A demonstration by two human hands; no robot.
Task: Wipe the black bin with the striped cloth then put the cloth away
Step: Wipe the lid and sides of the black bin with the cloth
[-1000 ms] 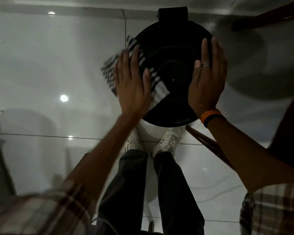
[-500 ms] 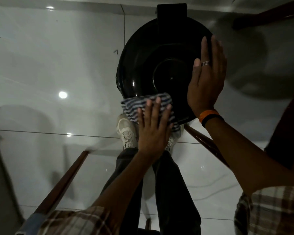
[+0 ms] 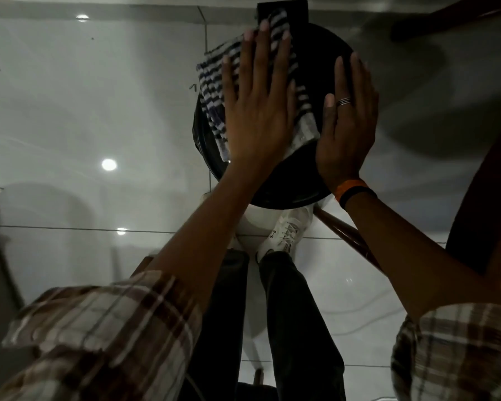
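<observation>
Your left hand lies flat and open, fingers spread, palm pressing the cloth onto the bin. Nothing is pinched; only palm pressure holds the cloth. It covers the lid's left and far part, its left edge hangs past the rim, and its far end reaches the raised black tab at the lid's back.

Risk 1: if you lift or lighten the palm mid-stroke, the overhanging part could pull the cloth off the left side onto the floor (glossy tile, so it would likely slide).

Risk 2: the cloth looks bunched under the palm, not spread. A bunched pad would wipe a narrow track and miss patches; the bare near arc of the lid appears not covered by it now.

Your right hand is also open and flat, fingers together, resting on the lid's right side, grasping nothing (ring and wristband visible). It seems to be steadying the bin.

Risk 3: a bracing hand that only rests cannot stop a hard sideways push. A strong stroke to the right may shift or tip the bin toward the wooden furniture leg just beside it. Your shoes stand close under the near rim, so a nudge from a foot could do the same.

Wiping looks mid-way; the cloth is not yet put away, and I cannot tell where it belongs.
</observation>
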